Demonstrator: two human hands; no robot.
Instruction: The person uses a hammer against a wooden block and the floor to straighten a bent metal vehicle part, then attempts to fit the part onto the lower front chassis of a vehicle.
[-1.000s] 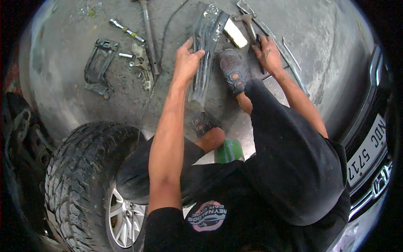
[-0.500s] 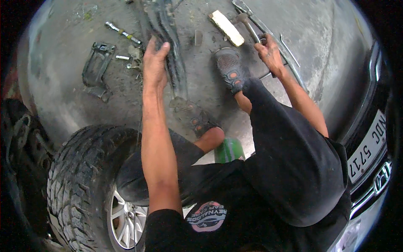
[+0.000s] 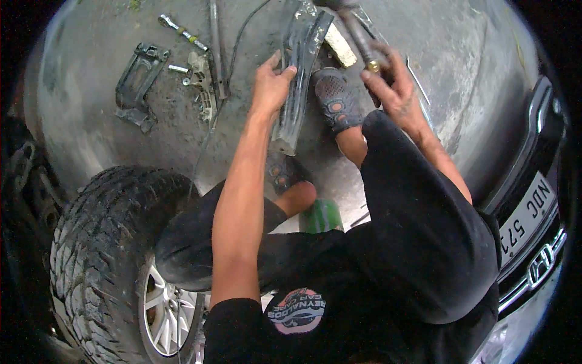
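My left hand [image 3: 271, 88] is closed on the left edge of a long dark metal channel [image 3: 301, 73], its thumb lying over the top. The channel has raised ridges and slants from the top of the view down toward my feet. My right hand [image 3: 398, 91] grips the handle of a hammer [image 3: 356, 35]. Its dark head is near the top edge, close to the channel's far end, and slightly blurred. Whether the head touches the channel, I cannot tell. Just right of the channel, a pale wooden block [image 3: 341, 48] is partly covered by it.
On the floor at left lie a ratchet [image 3: 182, 31], a black bracket [image 3: 138, 85], a small socket [image 3: 178, 69], a greyish bracket [image 3: 202, 85] and a metal bar [image 3: 217, 51]. A tyre [image 3: 91, 261] stands lower left, a green container [image 3: 320, 216] between my legs, a car bumper [image 3: 515, 188] at right.
The metal channel and my left hand have shifted right, uncovering the metal bar. My right hand has lifted the hammer, and its head now covers more of the top edge.
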